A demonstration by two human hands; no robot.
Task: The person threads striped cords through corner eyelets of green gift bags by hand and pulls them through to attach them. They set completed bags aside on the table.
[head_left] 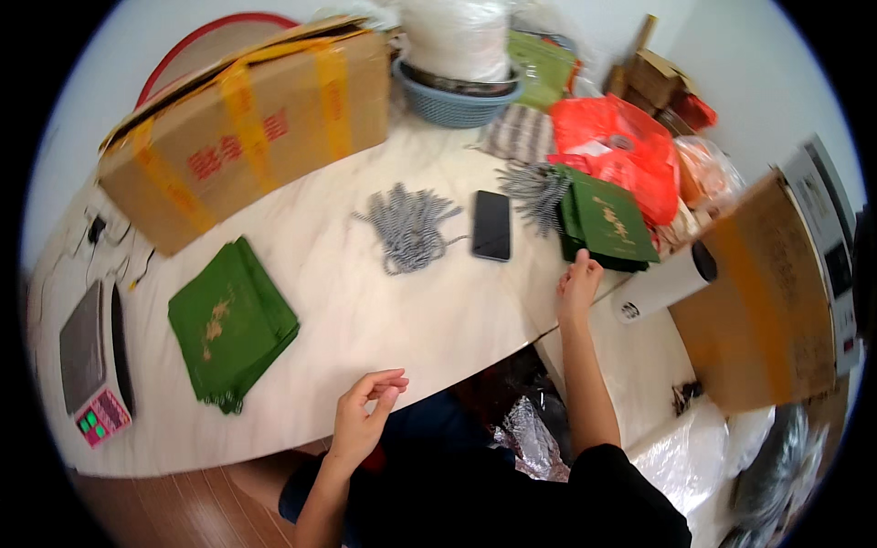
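My left hand [365,416] hovers at the near edge of the pale table [429,310], fingers curled loosely with nothing in them. My right hand [579,283] reaches to the right and touches the near corner of a stack of dark green pouches [605,222]. A second pile of green pouches [230,321] lies at the left. Between the piles rest a bundle of grey-and-white cords [408,226] and a black phone [492,225]. More striped cords [537,189] lie beside the right-hand stack.
A large taped cardboard box [247,123] fills the far left. A blue basket [454,100], orange plastic bags [617,146], a white cylinder [662,283] and another carton [772,292] crowd the back and right. A small scale [91,365] sits far left.
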